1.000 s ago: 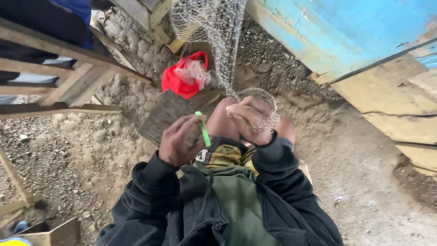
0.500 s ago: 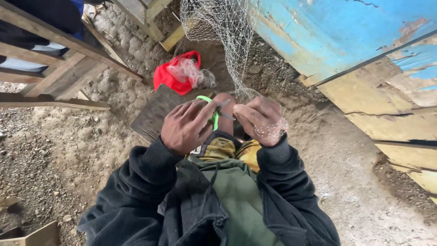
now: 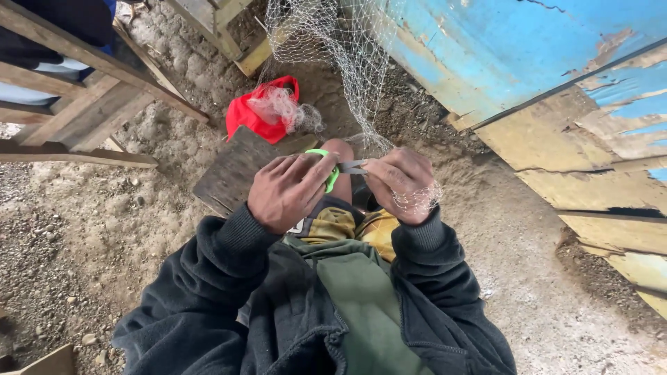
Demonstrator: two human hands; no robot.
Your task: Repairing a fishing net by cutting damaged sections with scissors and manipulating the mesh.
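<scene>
Near: my left hand (image 3: 288, 191) holds green-handled scissors (image 3: 340, 170), fingers curled through loops. My right hand (image 3: 403, 184) pinches fishing net (image 3: 347, 76) taut, mesh draped over wrist. Blades meet strand between hands, above knee. Risk, I judge: blades close to right fingertips, slack mesh could drift in, wrong strand cut. Beyond: wooden board (image 3: 233, 177), red bag (image 3: 260, 111), blue wall (image 3: 500, 48).

In front of you a red bag (image 3: 258, 114) lies on the stony ground (image 3: 83, 229), with a pale tangle of mesh spilling from it. Just beside it you see a dark wooden board (image 3: 229, 177), lying flat. At your left stands a frame of wooden beams (image 3: 83, 104). At your right you have a blue painted wall (image 3: 500, 48), its lower yellow planks (image 3: 590, 173) peeling.
</scene>
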